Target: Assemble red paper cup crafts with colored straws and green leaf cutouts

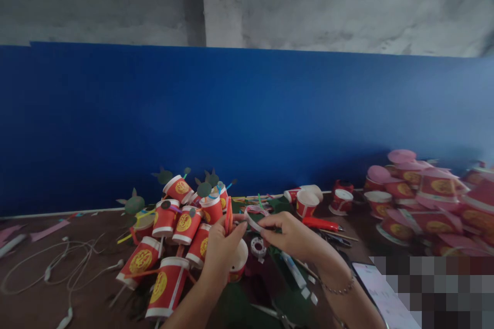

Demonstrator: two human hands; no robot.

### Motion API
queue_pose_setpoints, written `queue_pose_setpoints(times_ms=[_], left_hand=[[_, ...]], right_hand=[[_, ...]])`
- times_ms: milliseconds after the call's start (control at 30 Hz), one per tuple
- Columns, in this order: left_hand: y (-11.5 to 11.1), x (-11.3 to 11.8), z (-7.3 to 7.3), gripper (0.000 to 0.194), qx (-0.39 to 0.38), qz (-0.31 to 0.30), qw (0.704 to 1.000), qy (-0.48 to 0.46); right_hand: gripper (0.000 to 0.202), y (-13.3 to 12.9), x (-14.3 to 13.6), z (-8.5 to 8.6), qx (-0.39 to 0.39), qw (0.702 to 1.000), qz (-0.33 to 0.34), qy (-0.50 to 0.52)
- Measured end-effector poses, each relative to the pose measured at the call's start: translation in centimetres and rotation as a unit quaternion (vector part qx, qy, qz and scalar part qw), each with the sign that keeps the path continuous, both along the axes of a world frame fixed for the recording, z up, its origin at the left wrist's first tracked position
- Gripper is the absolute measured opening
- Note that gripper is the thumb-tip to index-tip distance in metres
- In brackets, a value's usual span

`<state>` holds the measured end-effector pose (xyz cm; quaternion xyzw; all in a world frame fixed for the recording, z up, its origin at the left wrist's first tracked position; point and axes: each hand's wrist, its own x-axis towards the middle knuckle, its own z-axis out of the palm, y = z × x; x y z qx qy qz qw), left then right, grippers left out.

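My left hand (221, 249) pinches an orange strip (229, 212) that stands up between thumb and fingers. A curved white strip (252, 223) runs from the fingertips of my right hand (287, 234), which is closed on it, towards my left thumb. Whether the white strip touches the orange one cannot be made out. Just below my left hand sits a red and white paper cup (240, 256), partly hidden by that hand. A roll of tape (258, 248) lies between the two hands.
Decorated red cups (168, 288) are piled at the left, near white earphones (48, 272). Scissors (276, 313), a glue tube (293, 270) and a red-handled tool (322, 224) lie nearby. More cups with pink paper (436, 216) and a phone (380, 288) are at the right. A blue panel (231, 123) stands behind.
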<state>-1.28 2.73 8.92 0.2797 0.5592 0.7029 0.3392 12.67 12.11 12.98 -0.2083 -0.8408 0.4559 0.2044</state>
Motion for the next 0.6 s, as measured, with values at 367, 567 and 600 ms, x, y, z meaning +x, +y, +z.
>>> queue_pose_setpoints(times_ms=[367,567,600], left_hand=[[-0.1,0.3,0.4,0.031,-0.016,-0.016,1.0,0.003],[-0.3,0.1,0.5,0.042,-0.019,-0.038,0.998,-0.043],[-0.3,0.1,0.6,0.047,-0.022,-0.051,0.997,-0.054]], right_hand=[[0.045,-1.1,-0.8,-0.1,-0.024,0.997,-0.016,-0.066],[0.016,-0.5,-1.2,-0.6,-0.021,0.999,-0.02,-0.041],[0.018,-0.2,-1.1,-0.7,-0.015,0.999,-0.027,-0.041]])
